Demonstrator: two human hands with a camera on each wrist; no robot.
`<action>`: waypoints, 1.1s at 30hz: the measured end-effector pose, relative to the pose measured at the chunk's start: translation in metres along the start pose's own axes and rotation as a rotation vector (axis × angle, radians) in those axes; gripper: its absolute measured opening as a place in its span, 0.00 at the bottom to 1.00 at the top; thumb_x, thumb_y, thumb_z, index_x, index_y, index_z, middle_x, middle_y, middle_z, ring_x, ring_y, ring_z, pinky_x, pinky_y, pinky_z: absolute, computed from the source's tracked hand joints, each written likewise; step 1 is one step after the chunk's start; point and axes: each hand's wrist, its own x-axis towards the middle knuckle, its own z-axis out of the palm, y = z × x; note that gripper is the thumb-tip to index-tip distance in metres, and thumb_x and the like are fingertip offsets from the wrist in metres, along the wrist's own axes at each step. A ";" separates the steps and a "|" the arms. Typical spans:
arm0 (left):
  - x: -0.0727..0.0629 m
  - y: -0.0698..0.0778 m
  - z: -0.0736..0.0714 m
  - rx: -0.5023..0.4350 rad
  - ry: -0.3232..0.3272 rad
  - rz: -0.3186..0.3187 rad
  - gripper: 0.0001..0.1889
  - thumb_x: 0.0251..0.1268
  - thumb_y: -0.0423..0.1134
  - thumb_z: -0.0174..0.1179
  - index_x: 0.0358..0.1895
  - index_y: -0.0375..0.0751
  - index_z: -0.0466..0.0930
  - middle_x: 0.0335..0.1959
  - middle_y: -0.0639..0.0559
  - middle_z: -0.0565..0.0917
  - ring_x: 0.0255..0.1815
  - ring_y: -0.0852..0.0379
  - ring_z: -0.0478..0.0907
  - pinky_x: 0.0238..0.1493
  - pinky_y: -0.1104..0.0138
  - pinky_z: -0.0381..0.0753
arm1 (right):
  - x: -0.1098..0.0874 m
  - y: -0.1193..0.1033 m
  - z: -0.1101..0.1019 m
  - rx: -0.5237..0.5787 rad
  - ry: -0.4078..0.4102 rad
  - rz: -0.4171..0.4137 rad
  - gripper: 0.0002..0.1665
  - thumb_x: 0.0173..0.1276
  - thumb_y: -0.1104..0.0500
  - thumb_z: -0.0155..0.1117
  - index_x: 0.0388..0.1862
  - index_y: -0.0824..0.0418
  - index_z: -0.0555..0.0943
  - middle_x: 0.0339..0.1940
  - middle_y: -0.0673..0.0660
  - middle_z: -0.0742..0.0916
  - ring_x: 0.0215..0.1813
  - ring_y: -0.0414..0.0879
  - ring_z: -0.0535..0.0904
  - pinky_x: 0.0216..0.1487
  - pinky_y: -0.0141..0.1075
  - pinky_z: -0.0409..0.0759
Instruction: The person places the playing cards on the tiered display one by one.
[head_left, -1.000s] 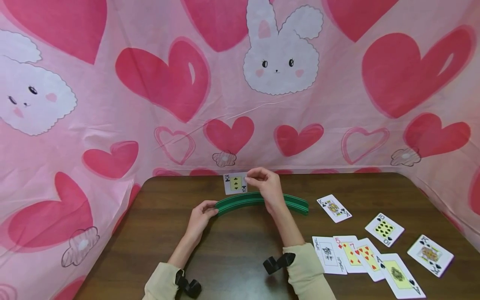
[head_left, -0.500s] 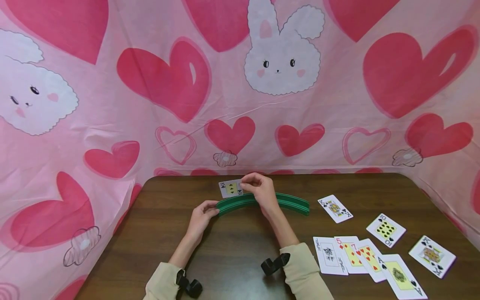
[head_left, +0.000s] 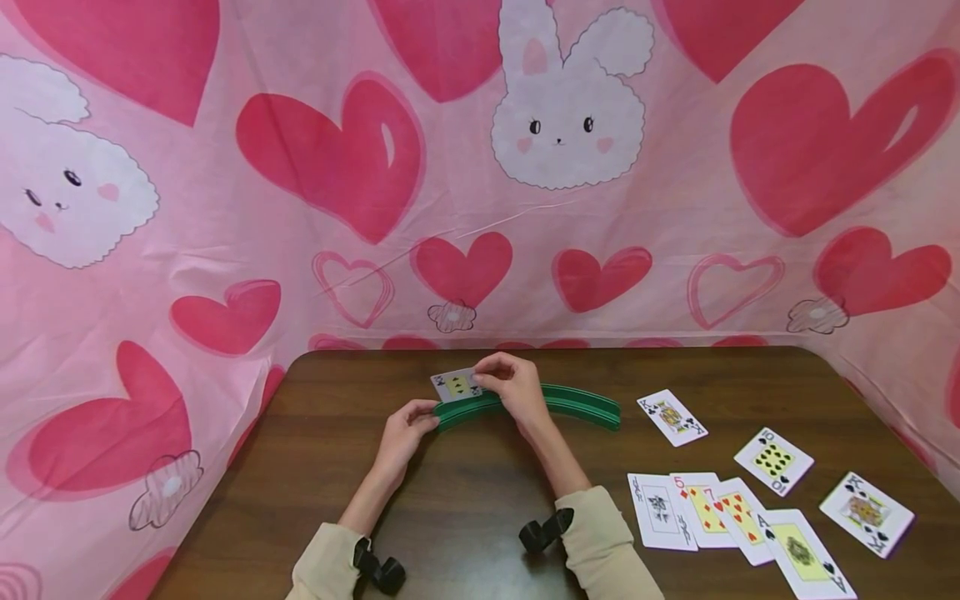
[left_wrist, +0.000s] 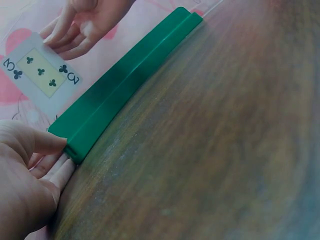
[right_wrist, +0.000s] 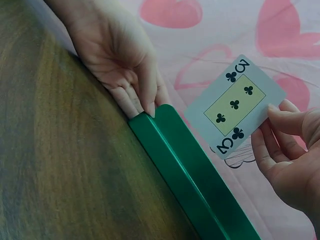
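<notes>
A curved green card holder stands on the dark wooden table. My left hand pinches its left end between thumb and fingers, seen closely in the left wrist view, where the holder runs away to the upper right. My right hand pinches a playing card, the three of clubs, by its right edge. The card is tilted, its lower edge close over the left part of the holder. In the right wrist view the three of clubs faces me, beside the holder's end.
On the right lie a king of clubs, a ten of spades and a king of spades. Nearer, a joker, five of diamonds, seven of hearts and ace of spades overlap. A pink heart-patterned cloth hangs behind.
My right hand has moved left and down with the three of clubs, bringing the card from behind the holder to close over its left part. The left hand keeps its grip on the holder.
</notes>
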 end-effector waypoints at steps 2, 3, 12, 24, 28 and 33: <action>0.000 0.000 0.000 0.003 0.000 -0.002 0.13 0.71 0.27 0.61 0.56 0.26 0.82 0.53 0.37 0.84 0.45 0.56 0.80 0.47 0.72 0.76 | 0.000 0.000 0.001 -0.017 0.004 0.004 0.06 0.67 0.71 0.71 0.42 0.71 0.87 0.40 0.61 0.89 0.43 0.48 0.81 0.48 0.31 0.80; 0.000 0.000 0.000 0.005 0.000 -0.003 0.13 0.72 0.27 0.60 0.56 0.26 0.82 0.53 0.37 0.84 0.45 0.56 0.80 0.47 0.72 0.76 | 0.000 0.000 0.002 -0.027 0.004 0.003 0.06 0.67 0.71 0.71 0.42 0.72 0.87 0.40 0.62 0.89 0.43 0.48 0.81 0.48 0.31 0.80; 0.002 -0.002 -0.001 0.004 0.007 0.003 0.12 0.71 0.26 0.60 0.54 0.26 0.82 0.51 0.37 0.85 0.45 0.57 0.80 0.46 0.72 0.77 | -0.017 -0.032 0.005 -0.058 -0.028 -0.064 0.05 0.66 0.74 0.69 0.40 0.77 0.85 0.39 0.68 0.88 0.41 0.50 0.81 0.46 0.30 0.79; 0.000 0.000 -0.001 0.003 -0.008 0.001 0.13 0.72 0.27 0.60 0.56 0.27 0.82 0.52 0.38 0.85 0.46 0.57 0.80 0.47 0.72 0.76 | -0.019 -0.034 0.006 -0.016 -0.052 -0.063 0.05 0.66 0.75 0.69 0.40 0.77 0.85 0.39 0.67 0.89 0.41 0.48 0.81 0.46 0.29 0.79; -0.001 0.001 -0.001 0.005 -0.009 -0.003 0.13 0.72 0.27 0.60 0.56 0.27 0.82 0.52 0.39 0.85 0.46 0.57 0.80 0.48 0.72 0.76 | -0.019 -0.033 0.006 -0.012 -0.053 -0.067 0.05 0.66 0.75 0.69 0.40 0.77 0.85 0.39 0.68 0.89 0.41 0.49 0.81 0.46 0.30 0.79; -0.001 0.001 -0.001 0.008 -0.007 0.005 0.13 0.73 0.28 0.60 0.56 0.27 0.81 0.52 0.39 0.85 0.46 0.57 0.80 0.47 0.71 0.76 | -0.019 -0.032 0.006 -0.024 -0.048 -0.072 0.05 0.67 0.74 0.69 0.40 0.77 0.85 0.39 0.69 0.88 0.41 0.49 0.81 0.45 0.29 0.79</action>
